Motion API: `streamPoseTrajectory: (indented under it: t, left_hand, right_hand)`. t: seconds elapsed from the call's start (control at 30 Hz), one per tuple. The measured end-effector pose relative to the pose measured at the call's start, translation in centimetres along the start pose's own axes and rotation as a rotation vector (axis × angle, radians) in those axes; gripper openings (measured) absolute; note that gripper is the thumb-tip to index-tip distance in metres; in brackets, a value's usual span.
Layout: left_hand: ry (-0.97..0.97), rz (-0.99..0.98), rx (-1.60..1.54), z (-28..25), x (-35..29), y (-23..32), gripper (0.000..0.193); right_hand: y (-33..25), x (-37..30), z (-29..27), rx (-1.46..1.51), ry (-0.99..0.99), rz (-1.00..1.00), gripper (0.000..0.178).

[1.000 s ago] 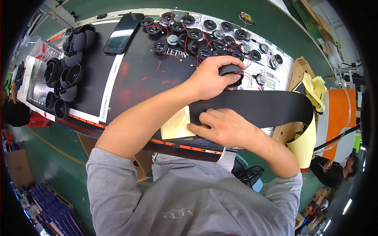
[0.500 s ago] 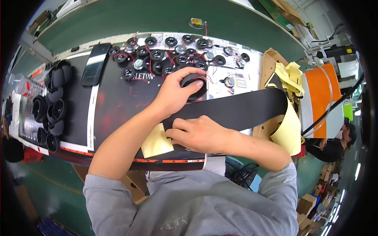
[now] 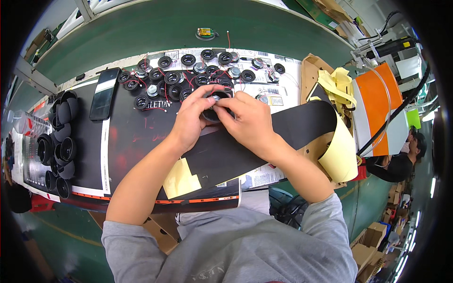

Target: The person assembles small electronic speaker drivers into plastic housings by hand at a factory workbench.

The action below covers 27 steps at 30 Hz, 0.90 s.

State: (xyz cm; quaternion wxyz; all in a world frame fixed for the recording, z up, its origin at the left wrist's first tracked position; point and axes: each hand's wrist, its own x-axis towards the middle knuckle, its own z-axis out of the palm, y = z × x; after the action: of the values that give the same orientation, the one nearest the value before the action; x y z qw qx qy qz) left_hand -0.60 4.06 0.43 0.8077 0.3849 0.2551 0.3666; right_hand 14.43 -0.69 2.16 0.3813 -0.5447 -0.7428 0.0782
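Held in my left hand [image 3: 189, 119] is a round black cup-shaped housing [image 3: 211, 116], its opening facing up above the bench. My left fingers and thumb wrap its left side and rim. My right hand [image 3: 249, 121] is closed, with its thumb and fingertips pinched together at the mouth of the housing. Whatever sits between those fingertips is too small and hidden to make out. Beneath both hands runs a wide black sheet strip [image 3: 231, 153] with yellow backing paper [image 3: 180, 181] at its near left end. Its right end curls up, showing more yellow backing.
Several small black speakers [image 3: 172, 78] with red wires lie behind my hands. A phone [image 3: 104, 93] is at their left. More black housings [image 3: 67, 149] are clustered at the bench's left. A cardboard box [image 3: 311, 75] with yellow paper scraps [image 3: 338, 85] stands right. A person [image 3: 398, 162] is farther right.
My right hand has left the near end of the black strip and come up to the housing's mouth. My left hand still holds the housing. The view has shifted slightly.
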Motion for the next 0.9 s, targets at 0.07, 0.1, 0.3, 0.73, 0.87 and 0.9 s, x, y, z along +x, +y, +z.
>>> streamPoseTrajectory:
  t: [0.07,0.1,0.3,0.73,0.87,0.9]
  left_hand:
    - [-0.025,0.039,-0.016,-0.6,0.1,-0.2,0.037]
    - [-0.055,0.075,-0.030,-0.9,0.2,-0.1,0.037]
    - [0.092,0.242,0.131,0.5,-0.4,-0.7,0.037]
    - [0.144,1.184,1.425,-0.2,0.0,2.0,0.028]
    - [0.096,1.035,1.556,-0.3,-0.3,0.7,0.028]
    - [0.099,1.035,1.579,-0.3,-0.2,0.6,0.028]
  right_hand:
    - [-0.5,0.6,0.0,-0.066,0.172,-0.002,0.028]
    - [-0.4,1.0,-0.5,-0.062,0.135,0.077,0.040]
    - [0.9,0.4,-0.4,0.914,-0.226,0.587,0.047]
    - [2.3,-0.1,1.2,1.308,-0.100,0.619,0.053]
    - [2.0,-0.5,1.4,1.193,-0.103,0.542,0.052]
    - [1.7,-0.6,1.8,1.169,-0.078,0.502,0.052]
